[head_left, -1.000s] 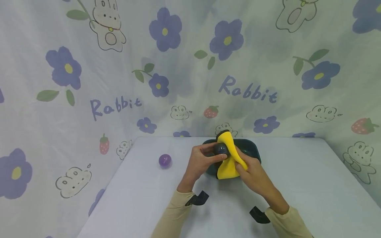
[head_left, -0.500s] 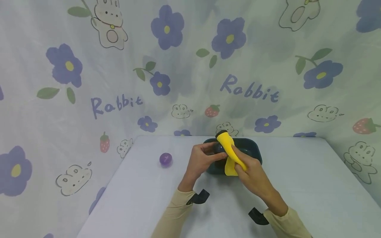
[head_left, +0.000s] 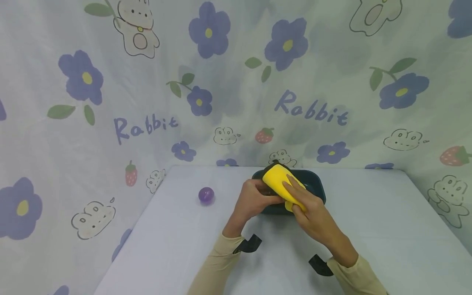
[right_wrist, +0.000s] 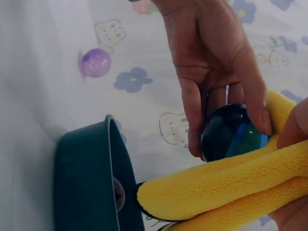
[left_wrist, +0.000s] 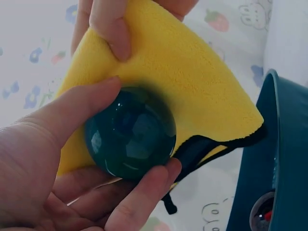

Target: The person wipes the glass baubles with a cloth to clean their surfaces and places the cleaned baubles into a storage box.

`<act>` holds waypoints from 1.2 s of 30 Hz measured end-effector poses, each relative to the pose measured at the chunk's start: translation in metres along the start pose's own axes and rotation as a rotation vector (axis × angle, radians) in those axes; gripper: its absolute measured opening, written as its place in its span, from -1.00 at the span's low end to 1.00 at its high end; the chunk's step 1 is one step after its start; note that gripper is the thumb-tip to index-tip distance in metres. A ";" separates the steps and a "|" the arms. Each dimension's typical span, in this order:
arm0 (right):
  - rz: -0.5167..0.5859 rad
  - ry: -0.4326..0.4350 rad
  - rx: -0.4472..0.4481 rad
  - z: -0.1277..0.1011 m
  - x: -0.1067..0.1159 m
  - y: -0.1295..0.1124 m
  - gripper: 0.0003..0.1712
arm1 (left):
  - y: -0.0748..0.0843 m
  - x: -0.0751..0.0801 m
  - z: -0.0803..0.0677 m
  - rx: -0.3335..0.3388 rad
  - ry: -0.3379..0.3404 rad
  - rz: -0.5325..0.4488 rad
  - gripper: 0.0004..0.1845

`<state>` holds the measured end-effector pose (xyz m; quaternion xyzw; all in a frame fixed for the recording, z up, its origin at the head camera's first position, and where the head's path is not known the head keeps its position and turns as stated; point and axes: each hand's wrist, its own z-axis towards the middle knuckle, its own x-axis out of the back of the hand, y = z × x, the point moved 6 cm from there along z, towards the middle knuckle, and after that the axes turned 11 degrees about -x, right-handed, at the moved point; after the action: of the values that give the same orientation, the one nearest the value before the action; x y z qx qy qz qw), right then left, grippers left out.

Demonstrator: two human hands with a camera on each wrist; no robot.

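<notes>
Printed fabric with purple flowers, rabbits and strawberries hangs behind a pale tabletop (head_left: 368, 213). At the middle of it, both hands meet just above the near edge of a dark teal tub (head_left: 313, 186), a smooth, hard-looking container with rounded corners.

The left hand (head_left: 254, 200) grips a glossy dark teal ball (left_wrist: 130, 132), round and glass-like, with its thumb on one side and its curled fingers (left_wrist: 139, 202) cupped under it; the wrist view shows the fingertips wrapped round the sphere. The right hand (head_left: 313, 213) holds a soft, fleecy yellow cloth (head_left: 280, 182) with a black stitched border, its fingers laid along the top and the thumb underneath, and presses the cloth against the ball from the 3 o'clock side. The cloth drapes over the ball, so the head view hides the ball almost fully.

A small translucent purple ball (head_left: 206, 195) lies on the tabletop at 9 o'clock from the hands, well apart. Both forearms, in beige sleeves, angle inward from the near edge, each with a dark strap at the wrist.
</notes>
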<state>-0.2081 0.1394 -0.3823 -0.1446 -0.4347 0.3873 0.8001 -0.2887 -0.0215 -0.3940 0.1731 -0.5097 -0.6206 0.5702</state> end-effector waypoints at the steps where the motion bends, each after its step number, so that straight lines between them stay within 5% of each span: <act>1: 0.004 -0.003 0.007 0.000 0.000 0.000 -0.26 | 0.002 -0.001 0.000 -0.012 -0.007 0.003 -0.64; 8: 0.001 -0.013 -0.024 0.001 0.003 0.008 -0.29 | 0.011 -0.005 -0.002 -0.085 -0.063 0.063 -0.67; 17: 0.244 -0.138 -0.303 0.005 0.006 0.026 -0.35 | 0.018 -0.006 -0.005 -0.079 -0.085 0.055 -0.48; 26: 0.387 -0.138 -0.399 0.007 0.007 0.036 -0.42 | 0.025 -0.006 -0.006 -0.160 0.020 0.016 -0.39; 36: 0.457 -0.105 -0.453 0.004 0.003 0.029 -0.45 | 0.017 -0.001 -0.004 -0.143 0.143 -0.013 -0.36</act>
<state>-0.2246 0.1603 -0.3949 -0.3926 -0.5067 0.4574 0.6163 -0.2761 -0.0193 -0.3818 0.1790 -0.4208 -0.6452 0.6121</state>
